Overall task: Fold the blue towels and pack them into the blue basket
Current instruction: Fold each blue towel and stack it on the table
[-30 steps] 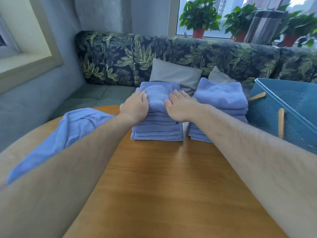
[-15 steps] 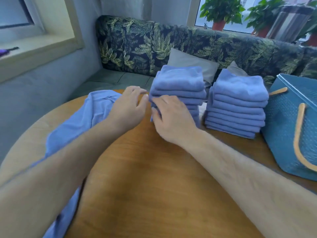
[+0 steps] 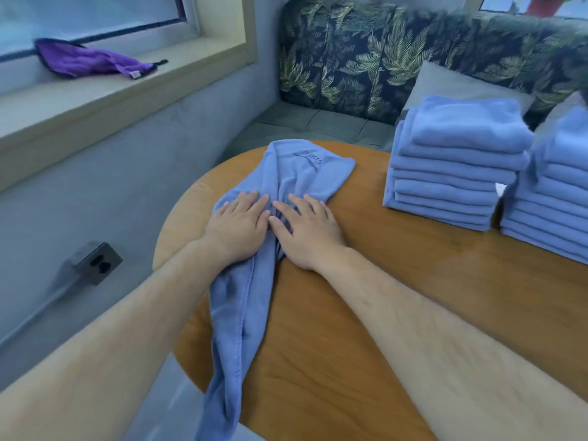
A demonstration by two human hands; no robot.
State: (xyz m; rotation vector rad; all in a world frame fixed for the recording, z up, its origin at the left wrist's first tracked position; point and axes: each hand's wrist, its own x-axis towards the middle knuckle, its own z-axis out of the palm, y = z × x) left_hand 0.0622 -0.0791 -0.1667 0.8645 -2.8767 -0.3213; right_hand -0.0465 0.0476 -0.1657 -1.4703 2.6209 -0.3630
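A loose, rumpled blue towel (image 3: pixel 251 281) lies along the left side of the round wooden table (image 3: pixel 397 281), its near end hanging over the edge. My left hand (image 3: pixel 237 229) and my right hand (image 3: pixel 307 232) rest flat on it side by side, fingers straight. Two stacks of folded blue towels stand at the right: one stack (image 3: pixel 451 160) nearer the middle, the other stack (image 3: pixel 553 198) cut off by the frame edge. The blue basket is out of view.
A leaf-patterned sofa (image 3: pixel 397 58) with a grey cushion (image 3: pixel 445 87) runs behind the table. A purple cloth (image 3: pixel 86 60) lies on the window sill at the left. A wall socket box (image 3: pixel 95 262) sits low on the grey wall.
Both hands left the folded stack and moved left onto the loose towel, where they now lie flat. The view swung left, so the basket dropped out of frame.
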